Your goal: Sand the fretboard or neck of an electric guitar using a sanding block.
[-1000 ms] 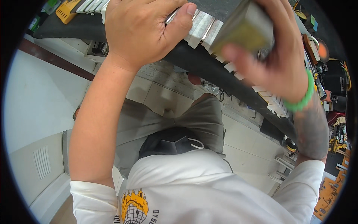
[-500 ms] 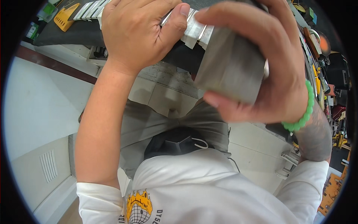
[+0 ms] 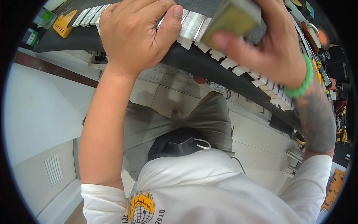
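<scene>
A guitar neck point(image 3: 191, 25) lies along the bench edge, its fretboard covered with strips of pale tape between the metal frets. Its yellow headstock point(image 3: 64, 24), with a row of holes, is at the far left. My left hand point(image 3: 138, 35) is closed over the neck, thumb on the taped strips; its fingertips are hidden. In my right hand point(image 3: 274, 56) is a sanding block point(image 3: 238, 18), grey with a yellowish-green face, tilted just above the taped frets. Motion blurs the thumb and the block. Whether the block touches the frets I cannot tell.
The neck rests on a black padded bench edge point(image 3: 209, 69). Green and clear containers point(image 3: 44, 18) stand at the far left. Tools and small parts crowd the bench at the right, by an orange round thing point(image 3: 323, 39). A white cabinet point(image 3: 48, 108) is at my left.
My right hand has moved up and away with the sanding block, tilting it so the yellowish face shows. More of the taped fretboard is uncovered at the right. My left hand stays in place.
</scene>
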Demonstrator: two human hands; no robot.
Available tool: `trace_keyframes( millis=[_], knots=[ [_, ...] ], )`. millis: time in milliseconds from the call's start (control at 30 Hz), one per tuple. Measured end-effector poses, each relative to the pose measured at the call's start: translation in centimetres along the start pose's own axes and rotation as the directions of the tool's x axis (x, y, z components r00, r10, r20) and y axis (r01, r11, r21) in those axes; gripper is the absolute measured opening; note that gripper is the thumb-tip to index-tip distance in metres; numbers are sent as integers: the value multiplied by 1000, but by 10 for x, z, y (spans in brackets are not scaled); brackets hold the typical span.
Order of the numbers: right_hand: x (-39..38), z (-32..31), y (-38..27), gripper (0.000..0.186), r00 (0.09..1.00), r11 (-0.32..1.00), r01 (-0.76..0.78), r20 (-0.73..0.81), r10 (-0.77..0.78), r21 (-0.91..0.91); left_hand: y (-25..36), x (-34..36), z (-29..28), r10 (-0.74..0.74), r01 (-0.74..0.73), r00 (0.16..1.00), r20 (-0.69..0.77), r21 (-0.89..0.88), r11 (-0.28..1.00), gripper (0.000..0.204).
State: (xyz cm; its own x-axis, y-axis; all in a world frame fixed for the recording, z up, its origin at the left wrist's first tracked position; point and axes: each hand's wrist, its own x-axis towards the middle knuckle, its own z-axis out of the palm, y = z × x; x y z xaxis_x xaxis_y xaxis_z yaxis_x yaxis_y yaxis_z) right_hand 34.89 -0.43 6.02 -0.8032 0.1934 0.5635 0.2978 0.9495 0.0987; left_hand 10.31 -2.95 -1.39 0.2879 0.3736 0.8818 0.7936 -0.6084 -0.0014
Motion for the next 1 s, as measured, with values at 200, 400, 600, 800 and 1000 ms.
trace_keyframes(
  millis=[200, 400, 600, 800, 1000],
  knots=[
    [11, -10, -18, 67, 980, 997, -71, 185, 73, -14, -3, 1, 1, -1, -1, 999, -35, -72, 997, 25],
    [14, 9, -4, 65, 977, 938, -163, -84, 197, 305, -6, -2, 6, 8, -12, 998, -58, -68, 998, 26],
    [8, 19, 12, 63, 936, 939, 338, -75, -343, -66, 2, 3, -1, 5, -7, 999, -39, -61, 998, 25],
    [11, 12, 2, 64, 996, 996, 70, -54, -67, 63, 0, 0, 3, 2, -9, 997, -72, -91, 996, 23],
    [7, 20, 22, 64, 992, 993, 102, -77, -97, 65, 0, 1, -1, 21, -22, 999, -29, -42, 999, 23]
  ],
)
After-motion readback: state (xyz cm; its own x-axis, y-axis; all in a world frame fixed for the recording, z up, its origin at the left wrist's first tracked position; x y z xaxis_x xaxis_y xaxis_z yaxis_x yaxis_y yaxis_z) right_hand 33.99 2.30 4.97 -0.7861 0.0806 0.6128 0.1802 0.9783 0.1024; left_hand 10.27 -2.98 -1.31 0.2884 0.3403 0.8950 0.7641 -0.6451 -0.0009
